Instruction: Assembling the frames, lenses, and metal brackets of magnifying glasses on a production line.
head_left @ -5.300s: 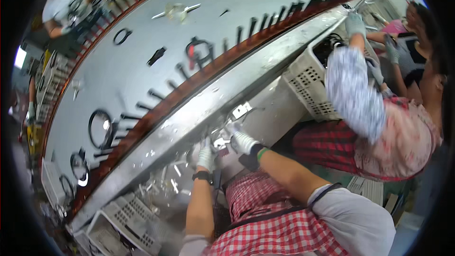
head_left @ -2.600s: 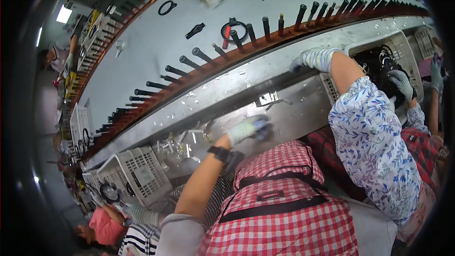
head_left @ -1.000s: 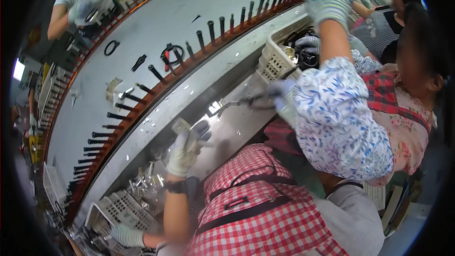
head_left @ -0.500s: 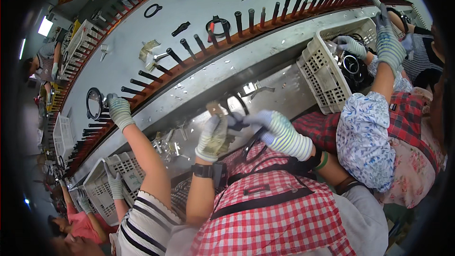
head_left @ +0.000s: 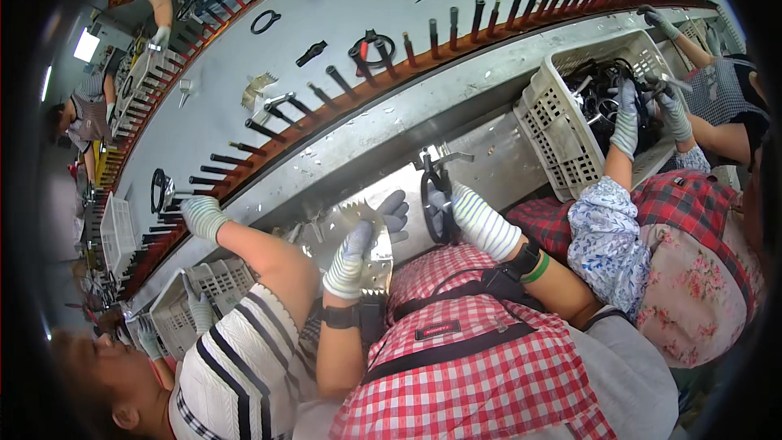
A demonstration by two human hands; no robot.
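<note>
Gripping a black ring-shaped part (head_left: 430, 208) at the metal bench's (head_left: 497, 155) near edge, the right hand (head_left: 468, 213) closes; left hand (head_left: 362, 240) fingers curl around a shiny metal piece (head_left: 358, 213).

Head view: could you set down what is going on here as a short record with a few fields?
Place: long grey conveyor table edged with a row of dark pegs
Left hand: gloved, on a shiny metal sheet
Right hand: gloved, grip closed on a black ring part
Right neighbour: gloved hands in a pale plastic crate of black parts
Left neighbour: gloved hand reaching to the table edge
</note>
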